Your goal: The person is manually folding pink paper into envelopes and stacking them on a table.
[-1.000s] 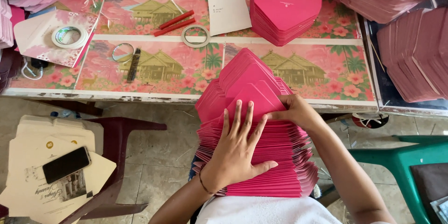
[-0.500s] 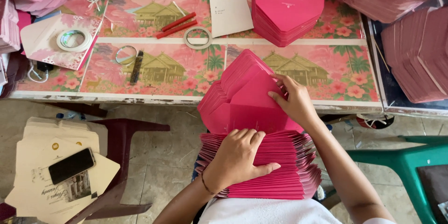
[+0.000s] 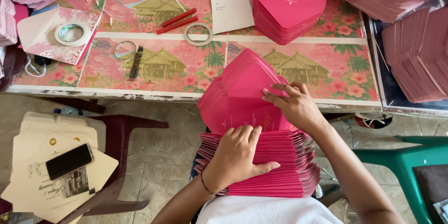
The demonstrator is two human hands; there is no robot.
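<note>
The left hand [image 3: 240, 151] has slid down the lap stack of pink envelopes [image 3: 261, 168] and now presses flat on it, fingers closed together. The right hand [image 3: 296, 107] has lifted the top pink envelope [image 3: 247, 98], pinching its edge. It tilts up toward the table [image 3: 186, 74], separated from the stack.

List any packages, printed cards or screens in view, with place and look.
Pink envelopes: stacked on the lap, under the left hand and right hand.
Second pink stack: on the table, pointed flaps.
Phone: dark screen, lying on cream cards.
Cream cards: on the maroon chair, lower left.
</note>
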